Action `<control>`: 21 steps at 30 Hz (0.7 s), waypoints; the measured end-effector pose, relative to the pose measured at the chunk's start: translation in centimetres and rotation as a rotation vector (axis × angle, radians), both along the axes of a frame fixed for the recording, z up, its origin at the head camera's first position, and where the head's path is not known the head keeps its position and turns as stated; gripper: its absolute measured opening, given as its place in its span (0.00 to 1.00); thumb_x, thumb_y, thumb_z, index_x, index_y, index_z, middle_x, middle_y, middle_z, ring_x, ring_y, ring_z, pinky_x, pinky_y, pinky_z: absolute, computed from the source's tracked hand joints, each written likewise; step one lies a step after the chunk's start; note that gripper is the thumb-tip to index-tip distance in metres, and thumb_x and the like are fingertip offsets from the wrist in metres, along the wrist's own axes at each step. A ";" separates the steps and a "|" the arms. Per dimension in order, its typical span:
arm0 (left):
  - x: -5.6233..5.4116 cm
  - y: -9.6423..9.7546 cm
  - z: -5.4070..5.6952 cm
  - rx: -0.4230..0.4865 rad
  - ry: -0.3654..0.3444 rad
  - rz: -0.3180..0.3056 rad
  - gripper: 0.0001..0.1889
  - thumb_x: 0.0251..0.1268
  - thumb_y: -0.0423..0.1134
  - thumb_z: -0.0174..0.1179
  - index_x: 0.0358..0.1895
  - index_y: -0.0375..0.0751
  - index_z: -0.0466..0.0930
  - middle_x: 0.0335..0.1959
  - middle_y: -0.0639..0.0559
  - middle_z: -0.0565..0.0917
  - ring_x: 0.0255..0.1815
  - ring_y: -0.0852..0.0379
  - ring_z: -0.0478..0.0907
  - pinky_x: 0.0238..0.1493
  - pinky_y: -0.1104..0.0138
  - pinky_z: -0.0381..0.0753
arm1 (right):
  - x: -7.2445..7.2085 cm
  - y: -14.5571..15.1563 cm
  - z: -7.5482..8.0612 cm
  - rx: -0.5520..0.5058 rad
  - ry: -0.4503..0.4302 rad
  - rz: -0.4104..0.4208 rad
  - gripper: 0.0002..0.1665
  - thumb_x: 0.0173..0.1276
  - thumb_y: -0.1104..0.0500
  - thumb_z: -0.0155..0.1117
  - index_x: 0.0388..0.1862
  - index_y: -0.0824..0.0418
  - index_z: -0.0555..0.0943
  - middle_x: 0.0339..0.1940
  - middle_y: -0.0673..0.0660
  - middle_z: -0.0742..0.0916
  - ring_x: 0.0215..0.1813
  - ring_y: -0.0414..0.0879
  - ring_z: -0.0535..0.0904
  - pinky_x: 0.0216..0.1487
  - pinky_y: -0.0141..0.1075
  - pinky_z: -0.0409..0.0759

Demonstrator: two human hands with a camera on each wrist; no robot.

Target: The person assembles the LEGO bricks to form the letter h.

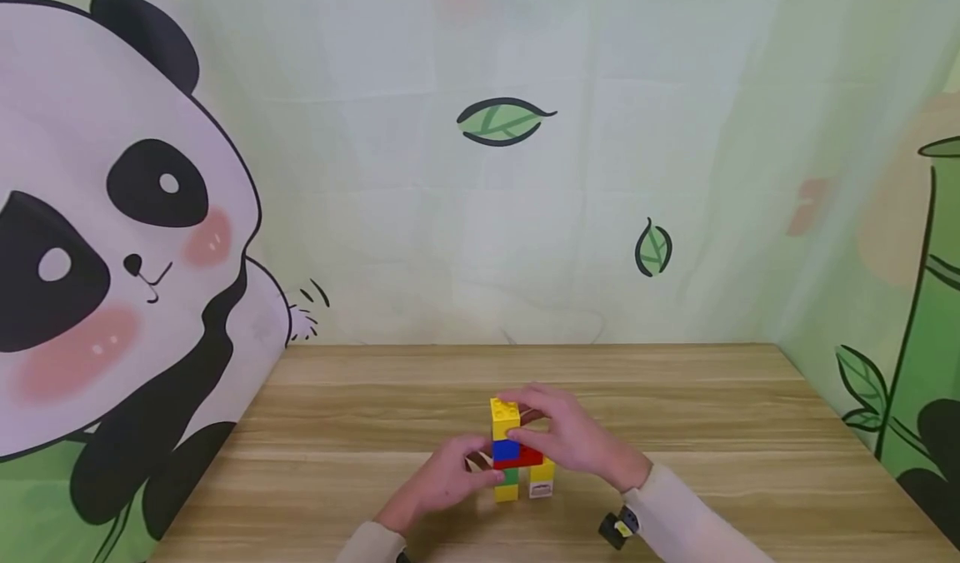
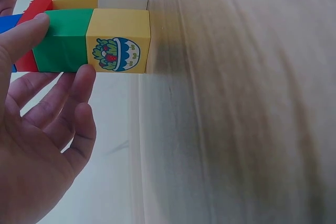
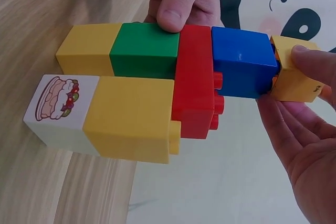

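Note:
A stack of toy building bricks stands on the wooden table. My right hand (image 1: 573,434) pinches the top yellow brick (image 3: 295,72) between thumb and fingers. That brick sits slightly tilted on the blue brick (image 3: 244,61), with a narrow gap between them. Under the blue one, a red brick (image 3: 194,87) bridges two columns. One column is a green brick (image 2: 65,40) over a yellow brick with a plant-bowl picture (image 2: 118,43). The other is a yellow brick (image 3: 128,119) over a white brick with a cake picture (image 3: 63,108). My left hand (image 1: 447,473) grips the green brick.
The wood-grain table (image 1: 337,405) spreads around the stack. Behind it hangs a pale backdrop (image 1: 375,213) with a printed panda (image 1: 225,155) at left and leaves. A small black device (image 1: 617,530) is at the right wrist.

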State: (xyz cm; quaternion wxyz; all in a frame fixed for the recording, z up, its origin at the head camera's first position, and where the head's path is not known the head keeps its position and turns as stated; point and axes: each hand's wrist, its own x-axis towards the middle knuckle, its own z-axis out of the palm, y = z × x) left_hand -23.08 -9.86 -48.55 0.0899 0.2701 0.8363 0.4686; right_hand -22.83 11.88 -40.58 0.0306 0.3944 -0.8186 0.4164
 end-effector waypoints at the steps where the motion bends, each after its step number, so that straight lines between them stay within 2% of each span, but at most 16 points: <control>1: 0.0 0.0 0.0 0.000 0.001 0.000 0.12 0.62 0.45 0.64 0.47 0.48 0.81 0.41 0.60 0.82 0.40 0.61 0.78 0.41 0.68 0.78 | 0.0 0.0 0.0 0.000 -0.003 0.001 0.26 0.64 0.59 0.66 0.61 0.57 0.75 0.50 0.50 0.81 0.44 0.45 0.81 0.47 0.33 0.79; 10: -0.1 0.1 -0.1 0.005 0.001 -0.005 0.12 0.62 0.45 0.63 0.47 0.48 0.81 0.41 0.60 0.82 0.40 0.61 0.78 0.41 0.68 0.77 | 0.0 0.1 0.1 0.022 0.000 -0.019 0.26 0.64 0.57 0.66 0.62 0.56 0.76 0.49 0.49 0.82 0.44 0.40 0.80 0.45 0.32 0.79; 21: 0.0 0.0 -0.1 -0.012 0.007 0.009 0.12 0.62 0.46 0.63 0.46 0.49 0.81 0.40 0.61 0.81 0.40 0.61 0.77 0.41 0.68 0.77 | 0.1 0.1 -0.3 0.018 0.024 -0.051 0.28 0.64 0.54 0.66 0.63 0.54 0.75 0.55 0.52 0.80 0.46 0.39 0.79 0.45 0.29 0.78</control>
